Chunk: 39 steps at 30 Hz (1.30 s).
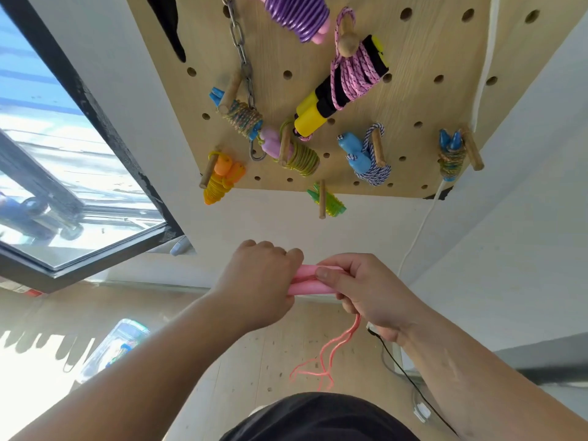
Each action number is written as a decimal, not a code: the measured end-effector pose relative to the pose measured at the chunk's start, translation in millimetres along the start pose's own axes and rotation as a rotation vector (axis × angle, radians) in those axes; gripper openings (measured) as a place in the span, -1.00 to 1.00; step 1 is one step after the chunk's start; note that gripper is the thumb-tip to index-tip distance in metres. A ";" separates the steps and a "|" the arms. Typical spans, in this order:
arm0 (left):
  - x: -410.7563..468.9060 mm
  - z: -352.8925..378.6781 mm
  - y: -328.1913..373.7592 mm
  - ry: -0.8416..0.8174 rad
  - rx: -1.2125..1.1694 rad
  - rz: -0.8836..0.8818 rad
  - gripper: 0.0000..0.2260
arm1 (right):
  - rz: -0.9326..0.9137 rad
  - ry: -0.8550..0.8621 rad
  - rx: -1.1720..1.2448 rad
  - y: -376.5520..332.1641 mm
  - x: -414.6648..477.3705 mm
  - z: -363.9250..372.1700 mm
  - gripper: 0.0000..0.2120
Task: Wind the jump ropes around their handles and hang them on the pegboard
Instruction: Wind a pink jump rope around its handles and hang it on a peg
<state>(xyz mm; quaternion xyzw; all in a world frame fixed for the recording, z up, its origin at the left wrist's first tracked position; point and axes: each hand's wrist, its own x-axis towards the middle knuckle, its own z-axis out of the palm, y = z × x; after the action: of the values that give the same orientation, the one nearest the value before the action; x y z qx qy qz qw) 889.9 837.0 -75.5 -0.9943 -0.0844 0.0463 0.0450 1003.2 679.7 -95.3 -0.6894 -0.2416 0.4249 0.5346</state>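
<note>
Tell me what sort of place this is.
Probably a home or gym storage corner: a wooden pegboard on a white wall holds wound jump ropes, with a big window beside it and pale wood flooring below.

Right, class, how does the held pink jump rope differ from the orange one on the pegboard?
The pink jump rope is gripped by the left hand and right hand; the orange jump rope hangs on a peg. The pink cord dangles loose; the orange cord is wound round its handles. Both have paired handles.

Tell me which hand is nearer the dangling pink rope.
Right. The pink rope hangs from under the right hand; the left hand grips the pink handles farther left.
</note>
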 end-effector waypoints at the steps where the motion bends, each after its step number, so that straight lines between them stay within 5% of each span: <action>1: 2.5 -0.7 2.6 0.021 -0.003 -0.019 -0.82 | 0.000 -0.006 -0.005 1.3 -0.6 -1.2 -0.85; 5: 10.9 1.7 11.4 0.048 -0.044 -0.059 -0.82 | -0.026 -0.003 -0.036 7.0 -1.1 -8.2 -0.87; 11: 15.4 13.6 18.1 -0.161 -0.480 -0.165 -0.83 | -0.146 0.046 -0.289 10.3 -1.6 -19.2 -0.85; 16: 18.1 15.8 19.6 -0.250 -0.360 -0.220 -0.84 | -0.212 0.026 -1.037 8.1 -8.7 -29.6 -0.51; 21: 25.2 12.2 18.3 -0.290 -0.276 -0.244 -0.89 | -0.321 0.057 -1.330 5.9 -5.7 -32.6 -0.49; 24: 28.9 11.1 16.2 -0.281 -0.286 -0.254 -0.89 | -0.457 0.134 -1.318 8.1 -2.7 -38.3 -0.59; 27: 32.1 9.3 11.8 -0.223 -0.368 -0.255 -0.84 | -0.408 0.061 -1.278 6.5 -4.4 -43.3 -0.66; 32: 31.8 5.1 8.5 -0.239 -0.780 -0.253 -0.78 | -0.425 -0.020 -1.031 0.5 -10.3 -52.7 -0.66; 35: 28.6 0.9 4.8 -0.315 -1.016 -0.244 -0.84 | -0.516 -0.033 -1.040 -0.2 -12.8 -57.2 -0.81; 39: 26.9 -3.2 4.6 -0.413 -1.244 -0.255 -0.93 | -0.551 -0.026 -1.035 0.8 -9.3 -59.3 -0.74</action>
<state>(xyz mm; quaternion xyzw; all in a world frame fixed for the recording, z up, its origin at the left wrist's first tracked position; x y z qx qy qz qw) 917.3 836.8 -75.0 -0.7881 -0.2191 0.1727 -0.5487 1048.3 640.6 -89.1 -0.7671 -0.5947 0.1054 0.2162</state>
